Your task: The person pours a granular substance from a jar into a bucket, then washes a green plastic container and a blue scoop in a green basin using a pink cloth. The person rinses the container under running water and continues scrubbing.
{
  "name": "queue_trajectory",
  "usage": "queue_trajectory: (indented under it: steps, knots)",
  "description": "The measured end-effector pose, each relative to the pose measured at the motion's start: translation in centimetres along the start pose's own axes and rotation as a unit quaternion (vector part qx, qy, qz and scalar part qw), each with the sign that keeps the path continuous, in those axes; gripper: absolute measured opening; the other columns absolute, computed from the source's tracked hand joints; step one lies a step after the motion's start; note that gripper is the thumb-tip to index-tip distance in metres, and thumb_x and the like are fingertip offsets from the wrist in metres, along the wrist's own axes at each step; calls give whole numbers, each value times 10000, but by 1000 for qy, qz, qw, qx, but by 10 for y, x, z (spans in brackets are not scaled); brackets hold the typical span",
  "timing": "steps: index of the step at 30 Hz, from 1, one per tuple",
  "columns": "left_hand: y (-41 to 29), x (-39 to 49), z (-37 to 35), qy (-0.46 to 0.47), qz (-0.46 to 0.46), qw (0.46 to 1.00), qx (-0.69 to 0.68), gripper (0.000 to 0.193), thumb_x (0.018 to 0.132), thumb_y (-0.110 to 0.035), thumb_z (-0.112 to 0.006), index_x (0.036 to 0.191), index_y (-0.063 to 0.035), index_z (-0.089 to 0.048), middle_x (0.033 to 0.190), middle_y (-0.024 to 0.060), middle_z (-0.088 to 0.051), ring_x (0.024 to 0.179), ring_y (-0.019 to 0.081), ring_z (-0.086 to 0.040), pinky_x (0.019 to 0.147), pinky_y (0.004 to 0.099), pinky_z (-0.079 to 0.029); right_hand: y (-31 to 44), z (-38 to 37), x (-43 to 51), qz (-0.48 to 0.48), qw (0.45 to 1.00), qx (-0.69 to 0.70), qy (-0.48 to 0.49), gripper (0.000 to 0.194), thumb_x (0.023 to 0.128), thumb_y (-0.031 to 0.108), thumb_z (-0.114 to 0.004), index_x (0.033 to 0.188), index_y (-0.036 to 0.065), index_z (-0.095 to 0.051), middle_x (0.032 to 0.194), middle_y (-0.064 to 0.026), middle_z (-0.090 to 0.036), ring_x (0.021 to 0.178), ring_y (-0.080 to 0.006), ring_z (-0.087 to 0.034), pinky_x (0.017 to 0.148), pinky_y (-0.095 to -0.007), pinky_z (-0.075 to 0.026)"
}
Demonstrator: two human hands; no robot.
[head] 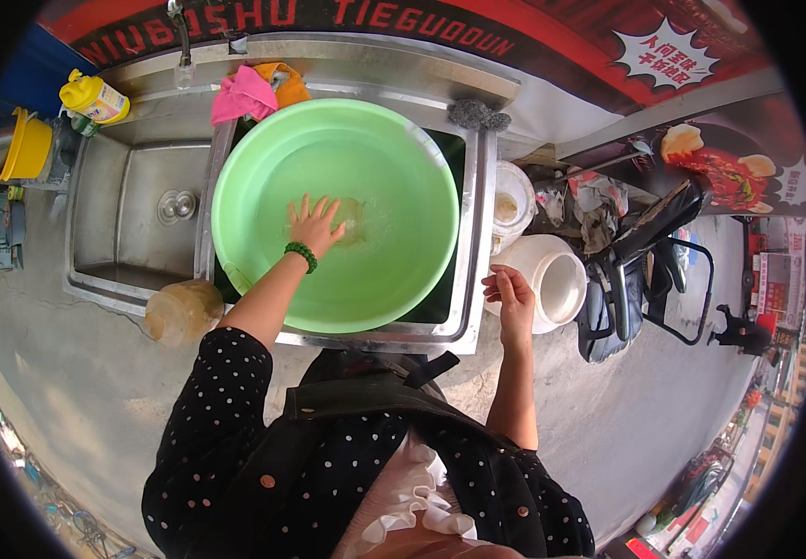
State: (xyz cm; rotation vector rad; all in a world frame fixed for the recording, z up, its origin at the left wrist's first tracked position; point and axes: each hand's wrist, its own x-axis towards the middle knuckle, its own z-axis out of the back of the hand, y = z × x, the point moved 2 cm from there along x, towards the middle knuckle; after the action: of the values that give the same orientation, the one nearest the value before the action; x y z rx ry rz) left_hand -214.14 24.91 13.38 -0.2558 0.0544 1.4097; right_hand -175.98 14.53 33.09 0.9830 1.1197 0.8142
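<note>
A large green plastic basin (pixel 375 293) of water rests over the right bowl of a stainless-steel double sink (pixel 480 279). My left hand (pixel 315 227), a green bead bracelet at its wrist, is spread with fingers apart over a clear container (pixel 353 222) in the water; whether the palm presses on it is hard to tell. My right hand (pixel 511 290) is raised beyond the sink's right edge, its fingers loosely bent and nothing seen in them. Behind it stands a white plastic jug (pixel 550 279). A cloudy plastic jar (pixel 185 312) is at the sink's front left.
Pink cloth (pixel 244 96) and orange cloth (pixel 293 87) lie behind the basin, steel-wool scourers (pixel 478 115) at the back right corner. A yellow bottle (pixel 95 98) stands back left, near the faucet (pixel 183 49). A black-seated scooter or cart (pixel 613 293) is at right; a person (pixel 742 332) is farther off.
</note>
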Motion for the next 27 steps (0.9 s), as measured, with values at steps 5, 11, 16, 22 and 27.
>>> queue_trajectory:
  steps: [5, 11, 16, 22, 27]
  knots:
    - [-6, 6, 14, 62, -81, 994, 39, 921, 825, -746, -591, 1560, -261, -320, 1653, 36, -178, 1474, 428, -243, 1156, 698, -188, -3, -2, 10, -12, 999, -30, 14, 219, 1037, 165, -559, 1131, 13, -685, 883, -39, -710, 739, -85, -603, 680, -238, -485]
    - [23, 36, 33, -77, 77, 994, 10, 795, 849, -562, -695, 1511, -255, -379, 1573, 82, -292, 1361, 411, -375, 1096, 637, -303, -3, 17, 8, 12, 994, -80, 71, 217, 1037, 156, -563, 1169, 19, -666, 912, -38, -712, 769, -80, -604, 706, -236, -485]
    - [24, 30, 54, -166, 191, 953, -168, 322, 916, -385, -653, 1155, -170, -647, 1193, 66, -667, 1036, 329, -617, 875, 480, -488, -8, 29, 17, 18, 992, -81, 93, 212, 1036, 150, -563, 1173, 21, -660, 916, -35, -712, 772, -78, -604, 710, -229, -476]
    - [-43, -87, 96, -199, 169, 901, -347, 153, 954, -214, -627, 906, -76, -673, 778, 106, -691, 748, 328, -654, 698, 445, -496, 0, -7, 40, 43, 974, -131, 181, 228, 1035, 156, -548, 1178, 17, -658, 916, -57, -708, 785, -92, -620, 692, -238, -486]
    - [-29, -211, 129, -413, 201, 847, -267, 214, 884, -58, -681, 1097, -66, -663, 981, 82, -683, 936, 299, -602, 819, 402, -466, 25, -74, 48, 56, 952, -146, 264, 210, 1039, 146, -538, 1166, 29, -658, 907, -39, -698, 779, -86, -606, 693, -240, -489]
